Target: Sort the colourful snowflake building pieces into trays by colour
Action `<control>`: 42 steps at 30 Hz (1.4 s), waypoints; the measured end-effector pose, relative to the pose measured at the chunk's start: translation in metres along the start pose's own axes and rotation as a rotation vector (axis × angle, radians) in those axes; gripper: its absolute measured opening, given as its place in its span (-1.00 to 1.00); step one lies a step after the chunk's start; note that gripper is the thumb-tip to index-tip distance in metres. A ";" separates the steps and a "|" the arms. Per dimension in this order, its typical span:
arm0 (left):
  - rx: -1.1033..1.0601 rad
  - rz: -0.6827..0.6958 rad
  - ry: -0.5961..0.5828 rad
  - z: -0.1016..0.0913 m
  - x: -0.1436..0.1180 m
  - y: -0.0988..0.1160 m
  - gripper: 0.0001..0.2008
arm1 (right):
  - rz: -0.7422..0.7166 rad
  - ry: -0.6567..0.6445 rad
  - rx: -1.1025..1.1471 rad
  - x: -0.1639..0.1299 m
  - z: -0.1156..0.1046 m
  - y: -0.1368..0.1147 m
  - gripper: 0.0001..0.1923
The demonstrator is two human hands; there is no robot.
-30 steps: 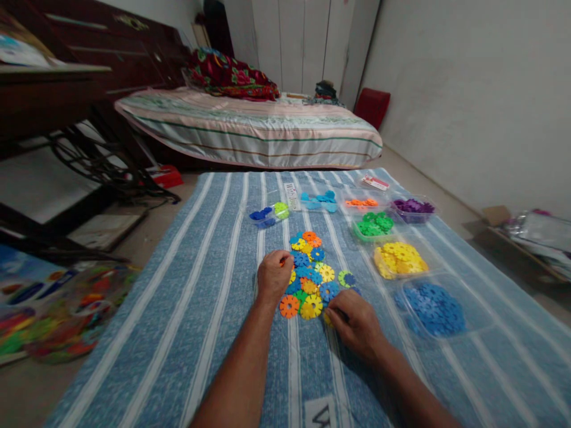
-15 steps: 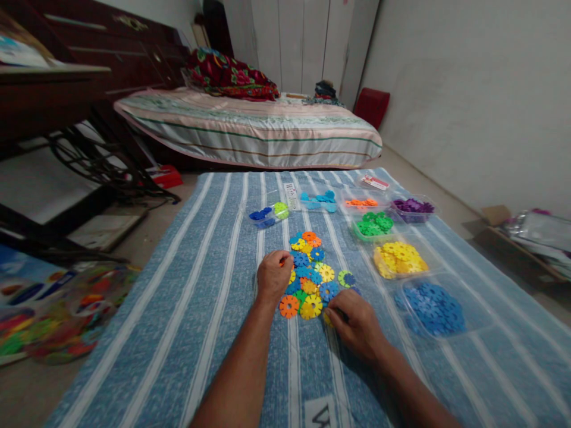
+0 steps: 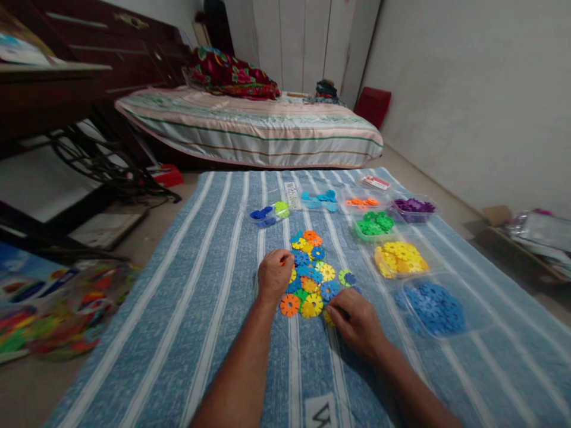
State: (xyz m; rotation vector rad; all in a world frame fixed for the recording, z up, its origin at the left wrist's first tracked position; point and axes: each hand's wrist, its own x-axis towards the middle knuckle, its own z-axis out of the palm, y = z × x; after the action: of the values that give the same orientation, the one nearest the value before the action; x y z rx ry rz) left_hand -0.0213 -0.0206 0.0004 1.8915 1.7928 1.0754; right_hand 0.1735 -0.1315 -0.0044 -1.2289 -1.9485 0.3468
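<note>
The left hand (image 3: 274,275) rested curled at the left edge of a heap of flat, flower-shaped plastic discs in mixed colours (image 3: 312,270), its fingers closed on a small orange piece (image 3: 282,260) that barely showed between them. The right hand (image 3: 354,321) lay at the heap's near right corner, its fingertips pinching a yellow disc (image 3: 328,317) against the blue cloth with white stripes (image 3: 200,285) on which everything lay. An orange disc (image 3: 289,305) and a yellow flower-shaped disc (image 3: 311,305) sat between the two hands. To the right stood clear plastic trays of sorted pieces: a tray of blue discs (image 3: 432,307) nearest, then a tray of yellow discs (image 3: 400,258), a tray of green discs (image 3: 375,224), and further off a tray of purple pieces (image 3: 413,207) and a tray of orange pieces (image 3: 362,203). Beyond the cloth a bed with a striped cover (image 3: 250,128) lay along the far wall
</note>
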 end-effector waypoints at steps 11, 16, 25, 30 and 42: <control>0.001 0.013 0.010 0.001 0.000 0.000 -0.84 | 0.002 -0.043 -0.005 0.002 -0.005 -0.003 -0.86; 0.002 0.009 0.013 0.001 0.001 -0.001 -0.85 | -0.023 -0.098 -0.008 0.004 -0.010 -0.002 -0.86; -0.001 0.005 0.010 0.001 0.000 -0.001 -0.84 | -0.020 -0.078 -0.001 0.010 -0.025 -0.012 -0.84; -0.015 0.001 0.009 0.001 0.000 -0.001 -0.84 | -0.054 0.217 -0.250 0.034 -0.068 0.001 -0.87; -0.012 -0.007 0.014 0.002 -0.001 0.000 -0.83 | -0.063 0.197 -0.235 0.032 -0.048 -0.008 -0.87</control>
State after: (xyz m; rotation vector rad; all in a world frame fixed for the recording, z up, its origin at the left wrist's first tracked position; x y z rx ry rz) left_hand -0.0201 -0.0206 -0.0012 1.8734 1.7948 1.0970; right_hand 0.1962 -0.1165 0.0468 -1.2929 -1.8894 -0.0374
